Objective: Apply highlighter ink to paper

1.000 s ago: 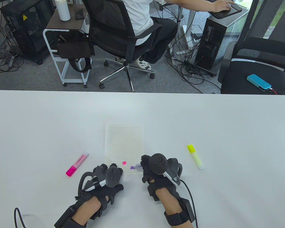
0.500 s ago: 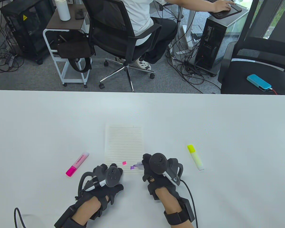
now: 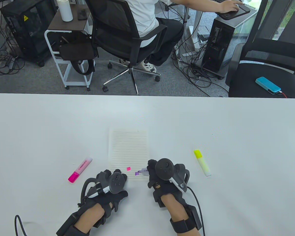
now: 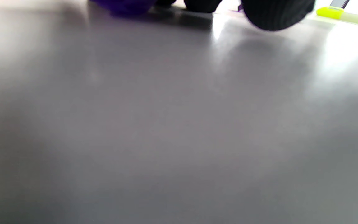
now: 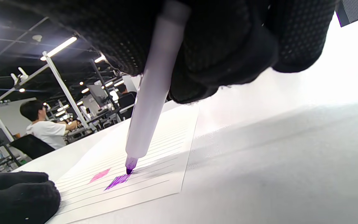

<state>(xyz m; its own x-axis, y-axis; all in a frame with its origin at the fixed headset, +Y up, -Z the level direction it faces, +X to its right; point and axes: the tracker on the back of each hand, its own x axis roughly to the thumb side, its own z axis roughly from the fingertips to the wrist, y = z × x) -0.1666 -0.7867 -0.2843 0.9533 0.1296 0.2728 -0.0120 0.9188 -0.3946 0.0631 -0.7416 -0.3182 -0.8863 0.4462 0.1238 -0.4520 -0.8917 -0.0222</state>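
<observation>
Table view. White tabletop point(image 3: 236, 127) carries one lined sheet of white paper point(image 3: 127, 150), near the front edge at centre. Three highlighters in all. One pink highlighter with a pink cap point(image 3: 80, 170) lies left of the sheet, well apart from it. One yellow highlighter with a yellow cap point(image 3: 202, 162) lies to the right, beyond the right hand. The third, a pale purple highlighter pen point(image 3: 143, 171), is uncapped and gripped by the black-gloved right hand point(image 3: 166, 175), tip down on the sheet's lower right corner. Two ink marks on the paper: a small pink patch point(image 3: 128, 168) and a purple patch point(image 3: 137, 173) at the pen tip. Black-gloved left hand point(image 3: 111, 183) rests at the sheet's lower left corner, fingertips on or just at the paper edge. How its grip stands, cannot tell. Behind the tabletop: a black office chair point(image 3: 123, 32) with a seated person, a second black chair point(image 3: 268, 71) holding one blue phone-like device point(image 3: 268, 84).

Left wrist view. Mostly blurred tabletop. Dark fingertips point(image 4: 277, 15) at the top edge; a purple shape beside them, too blurred to name. Yellow highlighter far right.

Right wrist view. Right hand's fingers point(image 5: 228, 46) close round the pen barrel; purple nib touches the paper at the purple patch, pink patch just beside. Left-hand fingertips sit at the lower left, on the sheet's near corner.
</observation>
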